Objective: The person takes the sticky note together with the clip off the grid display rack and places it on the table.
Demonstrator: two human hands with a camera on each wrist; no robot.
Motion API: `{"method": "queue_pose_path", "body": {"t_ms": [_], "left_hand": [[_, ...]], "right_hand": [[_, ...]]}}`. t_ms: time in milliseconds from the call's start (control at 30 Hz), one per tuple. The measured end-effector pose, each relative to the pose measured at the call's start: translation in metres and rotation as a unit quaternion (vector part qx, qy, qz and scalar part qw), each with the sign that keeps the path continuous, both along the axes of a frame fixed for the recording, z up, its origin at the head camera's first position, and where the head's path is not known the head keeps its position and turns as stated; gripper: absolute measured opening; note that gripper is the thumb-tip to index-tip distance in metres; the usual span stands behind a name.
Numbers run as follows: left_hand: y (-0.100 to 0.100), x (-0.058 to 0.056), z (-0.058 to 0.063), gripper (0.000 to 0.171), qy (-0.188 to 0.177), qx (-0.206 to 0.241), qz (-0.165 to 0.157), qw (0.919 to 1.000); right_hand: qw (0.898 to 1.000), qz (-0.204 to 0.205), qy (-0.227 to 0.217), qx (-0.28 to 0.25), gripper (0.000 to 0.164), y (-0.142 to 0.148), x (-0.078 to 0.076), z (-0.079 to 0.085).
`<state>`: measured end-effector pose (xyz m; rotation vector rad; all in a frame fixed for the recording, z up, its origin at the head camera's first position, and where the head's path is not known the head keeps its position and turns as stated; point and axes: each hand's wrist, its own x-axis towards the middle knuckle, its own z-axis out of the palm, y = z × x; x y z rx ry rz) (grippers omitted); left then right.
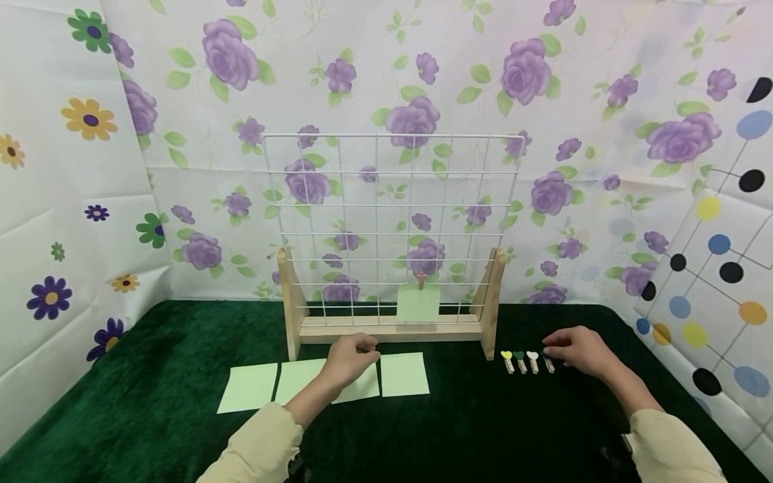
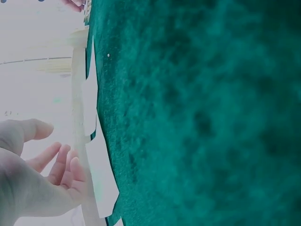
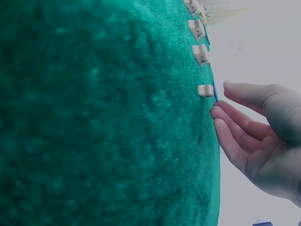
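Note:
My left hand [image 1: 351,359] hovers over a row of pale green paper squares [image 1: 404,376], its thumb and fingers apart and holding nothing; the left wrist view shows the fingers loosely bent. Several small wooden clothespins with heart tops [image 1: 522,364] lie in a row at the right. Beside the rightmost clothespin [image 1: 549,365], whose heart looks blue in the right wrist view, is my right hand [image 3: 263,136]. A gap shows between its thumb and fingers; whether a fingertip touches the heart cannot be told.
Behind the papers stands a white wire grid [image 1: 377,205] in a wooden base [image 1: 386,330]. A pale green paper [image 1: 418,305] hangs on it from a clothespin with a reddish heart [image 1: 421,280]. Dark green cloth [image 1: 157,376] covers the table; flowered sheets [image 1: 374,80] hang behind.

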<state>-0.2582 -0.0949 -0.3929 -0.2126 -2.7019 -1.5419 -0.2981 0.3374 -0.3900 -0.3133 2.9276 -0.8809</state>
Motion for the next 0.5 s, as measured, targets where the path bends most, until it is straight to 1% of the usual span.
{"method": "queue_pose_path", "body": {"t_ms": [100,267,367,500], "left_hand": [[-0.001,0.0,0.003,0.025,-0.002,0.009,0.005,0.9999],[-0.003,0.0,0.006,0.026,0.003,0.017,0.011,0.9998],[-0.003,0.0,0.007,0.026,0.002,0.019,0.013,0.9997],[-0.004,0.0,0.009,0.028,-0.002,0.024,0.017,0.9996]], "right_hand": [[1.0,0.008,0.016,0.004,0.027,-0.003,0.001,0.002],[0.997,0.022,0.064,0.027,0.027,-0.01,0.003,0.01],[0.995,0.021,0.083,0.041,0.027,-0.014,0.003,0.014],[0.994,0.014,0.101,0.043,0.026,-0.021,0.004,0.019]]}}
